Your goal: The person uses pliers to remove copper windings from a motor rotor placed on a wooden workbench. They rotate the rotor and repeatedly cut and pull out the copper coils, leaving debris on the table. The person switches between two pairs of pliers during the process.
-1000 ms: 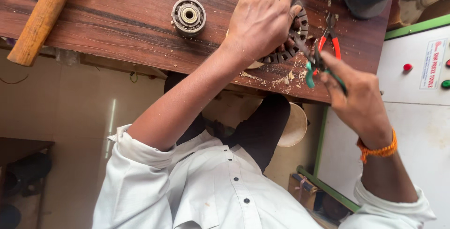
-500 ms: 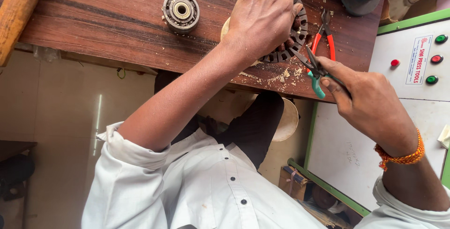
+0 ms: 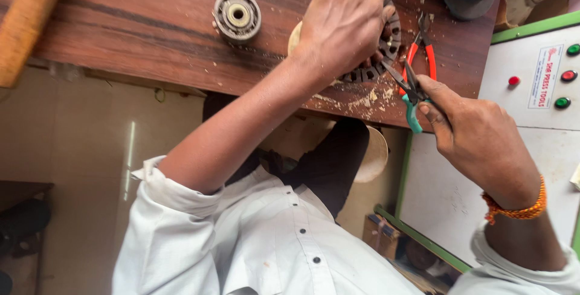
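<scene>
Left hand [image 3: 347,23]: spread palm-down over a round slotted metal core [image 3: 386,44], fingers splayed and pressing on its top, apparently to keep it from turning or sliding.
Slotted metal core: lies flat on the wooden bench [image 3: 139,29], mostly hidden under the left palm; only its toothed rim shows past the fingertips on the side facing the other hand.
Right hand [image 3: 477,135]: fingers clenched round the teal handle of a pair of small pliers [image 3: 411,86], thumb laid along the top to steer them.
Small pliers: tips point at the core's exposed rim, just beyond the left fingertips; whether they actually grip anything in the slots is too small to tell.
Red-handled cutters [image 3: 423,50]: lie loose on the bench just past the right fingertips, untouched, within easy reach.
Bearing [image 3: 237,15]: round metal part, well apart from the left hand on its wrist side.
Scraps [image 3: 368,97]: pale crumbs and shavings scattered on the bench below the core, between the two hands.
Wooden handle [image 3: 30,20]: at the far corner, well away from both hands.
Control panel [image 3: 544,89]: white box with coloured buttons, beside the right wrist.
</scene>
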